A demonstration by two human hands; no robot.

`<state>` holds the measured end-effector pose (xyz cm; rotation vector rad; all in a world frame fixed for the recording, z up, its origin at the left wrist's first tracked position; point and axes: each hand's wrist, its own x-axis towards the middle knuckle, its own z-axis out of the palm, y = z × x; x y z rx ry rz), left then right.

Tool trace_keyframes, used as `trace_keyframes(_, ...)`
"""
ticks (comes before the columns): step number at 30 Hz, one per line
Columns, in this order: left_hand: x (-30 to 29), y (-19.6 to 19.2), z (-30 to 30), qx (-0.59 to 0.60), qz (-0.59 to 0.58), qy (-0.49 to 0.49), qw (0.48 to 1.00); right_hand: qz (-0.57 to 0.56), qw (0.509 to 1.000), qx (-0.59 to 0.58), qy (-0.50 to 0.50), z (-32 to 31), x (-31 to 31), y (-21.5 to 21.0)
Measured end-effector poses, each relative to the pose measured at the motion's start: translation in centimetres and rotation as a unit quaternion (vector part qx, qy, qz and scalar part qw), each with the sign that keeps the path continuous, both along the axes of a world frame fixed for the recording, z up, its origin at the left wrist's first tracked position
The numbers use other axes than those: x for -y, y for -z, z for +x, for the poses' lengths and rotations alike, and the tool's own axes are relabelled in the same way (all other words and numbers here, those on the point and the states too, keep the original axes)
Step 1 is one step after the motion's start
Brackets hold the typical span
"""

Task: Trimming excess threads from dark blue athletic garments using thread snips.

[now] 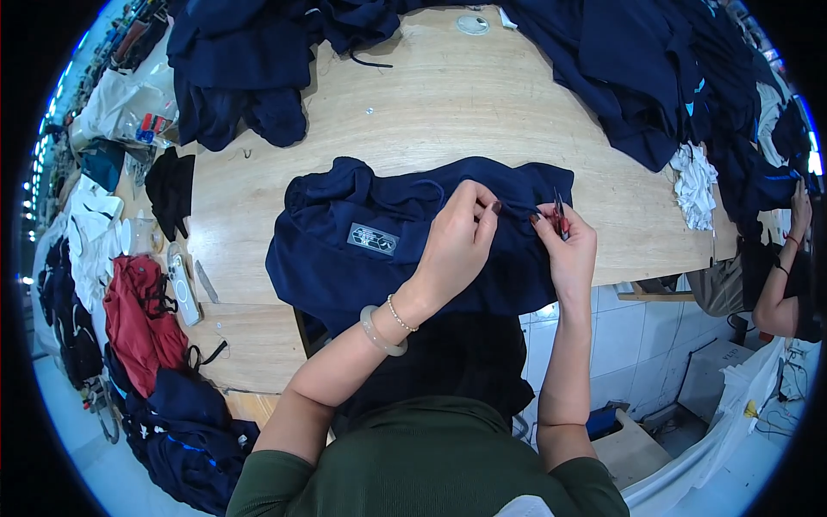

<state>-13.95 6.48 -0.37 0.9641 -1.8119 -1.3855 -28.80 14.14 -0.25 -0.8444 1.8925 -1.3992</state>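
Observation:
A navy garment [336,276] lies folded across the near part of the table, with a grey printed label [373,239] facing up on its left half. My left hand [458,237], thumb and forefinger pinched together, grips an edge of the garment near its middle; a bracelet and a bangle circle that wrist. Close by on the right, my right hand [572,257] holds small thread snips [562,220] with red on the handle, blades pointing away from me. Its thumb and forefinger also meet the cloth, though the exact contact is hard to make out.
Navy garments are heaped at the far left [237,73] and far right [620,69] of the wooden table [413,112]. White crumpled cloth [694,185] hangs at the right edge. A phone [183,284] and a red bag [138,314] lie left. Another person's arm [784,276] shows far right.

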Motion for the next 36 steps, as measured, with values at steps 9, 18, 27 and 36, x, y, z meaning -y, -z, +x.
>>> trace_keyframes(9, -0.4, -0.1, -1.1, -0.008, -0.158, -0.011, 0.987, -0.018, 1.0, -0.017, -0.009, 0.5, -0.2, 0.1)
trace_keyframes(18, -0.3, -0.2, -1.2, -0.006, -0.018, 0.005, 1.0, -0.043, 0.999, 0.026, -0.008, 0.7, -0.2, 0.4)
trace_keyframes(27, -0.3, 0.5, -1.8, -0.1, 0.199, 0.047, 0.974, -0.032, 0.998, 0.046, -0.014, 0.3, -0.3, 0.2)
trace_keyframes(36, -0.8, 0.8, -1.9, -0.157, 0.24, 0.083, 0.955, 0.02, 0.981, 0.192, -0.022, -1.0, -3.3, -4.1)
